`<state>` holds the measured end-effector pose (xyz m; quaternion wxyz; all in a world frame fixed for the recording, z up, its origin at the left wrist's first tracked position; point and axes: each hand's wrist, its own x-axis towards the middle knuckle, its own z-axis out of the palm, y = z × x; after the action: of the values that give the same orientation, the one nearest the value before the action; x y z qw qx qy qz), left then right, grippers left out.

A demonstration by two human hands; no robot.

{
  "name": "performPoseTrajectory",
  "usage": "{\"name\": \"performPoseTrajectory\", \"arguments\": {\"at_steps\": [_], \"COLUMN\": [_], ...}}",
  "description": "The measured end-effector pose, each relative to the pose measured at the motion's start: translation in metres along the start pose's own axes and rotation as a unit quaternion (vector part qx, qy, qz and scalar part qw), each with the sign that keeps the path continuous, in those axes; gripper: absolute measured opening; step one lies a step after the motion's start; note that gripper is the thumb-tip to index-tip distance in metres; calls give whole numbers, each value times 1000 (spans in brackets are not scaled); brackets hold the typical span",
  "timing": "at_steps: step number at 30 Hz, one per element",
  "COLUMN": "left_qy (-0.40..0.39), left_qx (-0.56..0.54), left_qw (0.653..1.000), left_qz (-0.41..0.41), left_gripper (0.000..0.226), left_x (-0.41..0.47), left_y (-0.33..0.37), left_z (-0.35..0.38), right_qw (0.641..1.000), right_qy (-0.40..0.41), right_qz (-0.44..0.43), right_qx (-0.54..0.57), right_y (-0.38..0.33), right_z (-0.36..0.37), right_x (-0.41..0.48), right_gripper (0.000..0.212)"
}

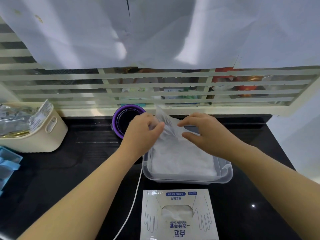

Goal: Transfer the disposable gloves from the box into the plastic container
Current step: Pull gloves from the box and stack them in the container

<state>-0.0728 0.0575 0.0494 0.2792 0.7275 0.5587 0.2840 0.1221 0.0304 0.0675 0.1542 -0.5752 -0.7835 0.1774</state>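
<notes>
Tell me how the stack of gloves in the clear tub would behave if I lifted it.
Probably floppy: the glove pinched by the left hand crumples rather than holding shape. Likely very light, being thin see-through film. The stack in the tub looks loose, so sheets may slide apart.

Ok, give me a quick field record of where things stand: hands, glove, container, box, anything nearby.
left hand: pinches a thin clear glove over the far end of the container
right hand: pinches the same glove from the other side
container: clear plastic, on the black counter, holds a white stack of gloves
box: nearest the camera, gloves show in its opening
nearby: purple round device behind the left hand; white cable beside the container; beige basket far left
</notes>
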Motion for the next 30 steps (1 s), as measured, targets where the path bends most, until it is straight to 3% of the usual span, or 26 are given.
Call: {"name": "performPoseTrajectory", "arguments": {"at_steps": [7,9,12,14,15,19,21,24,27,30], "left_qy": [32,-8,-64,-78,-79,-62,-39,-18,-18,-16], "left_qx": [182,184,160,140,125,34,-15,-59,-45,-5], "left_qw": [958,948,946,952,957,985,996,998,998,996], "left_qz": [221,260,275,260,249,157,85,1,-42,-85], "left_gripper": [33,40,40,33,31,34,38,40,38,34], "left_x": [11,14,14,12,11,6,9,13,13,8], "left_y": [17,22,30,34,35,38,35,25,13,1], "left_z": [-14,-18,-21,-20,-20,-21,-21,-16,-3,15], "right_qw": [994,990,981,971,966,956,959,972,991,994], "right_qy": [78,70,-32,-100,-126,-167,-140,-82,-58,-20], "right_qz": [8,33,54,37,24,0,24,55,70,89], "right_qx": [72,116,185,212,223,241,245,214,99,-57], "right_y": [1,6,12,14,15,16,18,20,20,22], "right_z": [3,4,-7,-15,-18,-25,-36,-55,-56,-38], "right_x": [3,3,6,12,15,23,24,27,39,44], "right_gripper": [21,42,89,96,89,20,3,13,14,52]}}
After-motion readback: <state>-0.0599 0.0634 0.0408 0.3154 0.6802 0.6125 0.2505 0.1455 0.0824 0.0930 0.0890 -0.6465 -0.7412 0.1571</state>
